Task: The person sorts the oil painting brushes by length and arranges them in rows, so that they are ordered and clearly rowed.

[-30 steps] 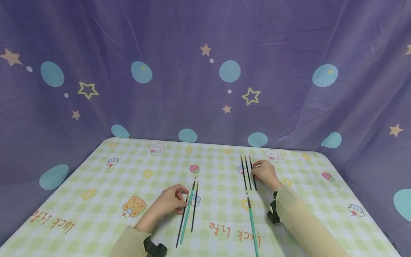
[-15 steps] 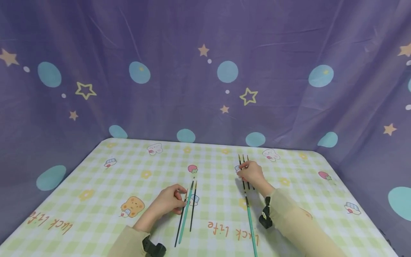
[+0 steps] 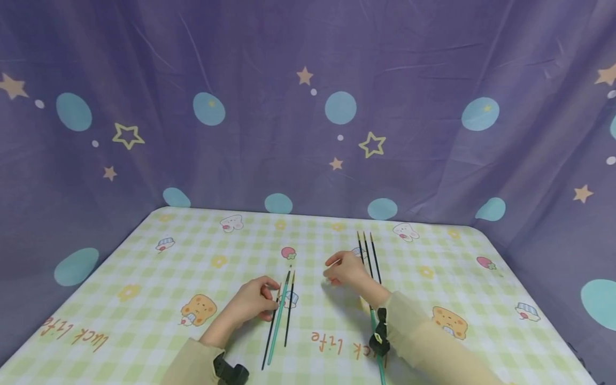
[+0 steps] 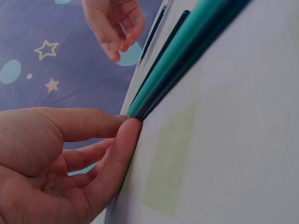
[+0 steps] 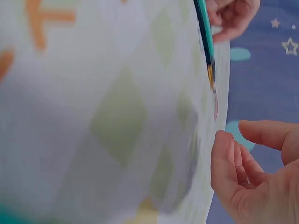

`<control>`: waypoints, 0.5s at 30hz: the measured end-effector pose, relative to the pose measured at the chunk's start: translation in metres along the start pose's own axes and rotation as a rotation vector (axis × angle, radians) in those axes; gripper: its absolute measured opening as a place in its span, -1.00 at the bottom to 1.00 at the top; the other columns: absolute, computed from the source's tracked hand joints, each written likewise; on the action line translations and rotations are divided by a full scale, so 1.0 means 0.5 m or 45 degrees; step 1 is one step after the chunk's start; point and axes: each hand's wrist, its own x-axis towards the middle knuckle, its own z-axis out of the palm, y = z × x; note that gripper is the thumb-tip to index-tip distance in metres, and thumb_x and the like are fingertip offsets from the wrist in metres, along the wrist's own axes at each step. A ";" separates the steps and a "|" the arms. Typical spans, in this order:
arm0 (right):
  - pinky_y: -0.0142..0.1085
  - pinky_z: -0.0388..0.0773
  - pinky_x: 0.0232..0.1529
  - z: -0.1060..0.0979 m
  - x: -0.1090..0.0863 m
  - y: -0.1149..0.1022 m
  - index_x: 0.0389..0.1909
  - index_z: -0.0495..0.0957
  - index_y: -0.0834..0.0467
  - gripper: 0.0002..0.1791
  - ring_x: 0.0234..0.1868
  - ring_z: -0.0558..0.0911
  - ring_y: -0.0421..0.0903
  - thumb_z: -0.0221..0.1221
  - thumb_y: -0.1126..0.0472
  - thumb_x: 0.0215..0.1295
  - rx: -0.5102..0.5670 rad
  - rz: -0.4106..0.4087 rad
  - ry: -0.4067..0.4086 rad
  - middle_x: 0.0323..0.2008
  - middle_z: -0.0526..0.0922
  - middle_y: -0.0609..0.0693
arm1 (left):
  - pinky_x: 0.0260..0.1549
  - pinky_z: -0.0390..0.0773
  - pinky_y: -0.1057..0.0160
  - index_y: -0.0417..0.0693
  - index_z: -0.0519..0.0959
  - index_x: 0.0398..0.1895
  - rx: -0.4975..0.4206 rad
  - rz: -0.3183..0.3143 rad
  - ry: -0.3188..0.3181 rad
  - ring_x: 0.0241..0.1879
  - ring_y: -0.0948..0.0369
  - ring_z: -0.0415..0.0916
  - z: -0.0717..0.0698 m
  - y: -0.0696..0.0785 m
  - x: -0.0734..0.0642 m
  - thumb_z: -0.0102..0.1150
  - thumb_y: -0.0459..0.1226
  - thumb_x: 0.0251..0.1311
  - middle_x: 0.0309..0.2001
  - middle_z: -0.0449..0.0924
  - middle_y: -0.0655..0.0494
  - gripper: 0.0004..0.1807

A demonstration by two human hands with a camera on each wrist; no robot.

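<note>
In the head view my left hand (image 3: 252, 300) rests beside a group of brushes, its fingertips at the leftmost black paintbrush (image 3: 268, 339). A teal paintbrush (image 3: 278, 331) lies across that one, and another black paintbrush (image 3: 289, 318) lies to its right. The left wrist view shows the thumb and forefinger close to the handles and hiding their far ends. My right hand (image 3: 347, 270) hovers over the table between the two groups, its thumb and fingers apart around nothing. To its right lie three black paintbrushes (image 3: 376, 262) side by side. My right wrist and sleeve partly cover another teal paintbrush (image 3: 380, 369).
The table (image 3: 192, 278) wears a green-and-white checked cloth with printed cartoons and lettering. Behind its far edge hangs a purple curtain (image 3: 269, 155) with stars and blue spots.
My right hand has passed leftward over the three black paintbrushes and into the middle. My left hand and the brushes stay where they were; the head view has shifted slightly.
</note>
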 end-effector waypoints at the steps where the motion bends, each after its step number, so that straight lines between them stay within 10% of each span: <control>1: -0.29 0.64 -0.51 0.007 -0.002 -0.002 -0.26 0.52 0.35 -0.74 -0.64 0.58 -0.14 0.25 0.37 -0.02 0.009 -0.005 -0.016 -0.51 0.59 0.08 | -0.67 0.60 0.26 -0.30 0.44 -0.09 0.003 -0.001 0.000 -0.71 0.23 0.42 0.000 0.000 0.000 0.20 -0.50 -0.05 -0.51 0.33 -0.01 -0.63; 15: -0.32 0.63 -0.53 0.089 -0.031 -0.024 -0.29 0.51 0.35 -0.74 -0.63 0.59 -0.12 0.26 0.40 -0.07 0.051 -0.053 -0.147 -0.58 0.61 0.05 | -0.67 0.60 0.23 -0.29 0.45 -0.12 -0.009 -0.003 0.018 -0.71 0.22 0.41 0.001 0.008 -0.006 0.22 -0.50 -0.07 -0.51 0.33 0.00 -0.63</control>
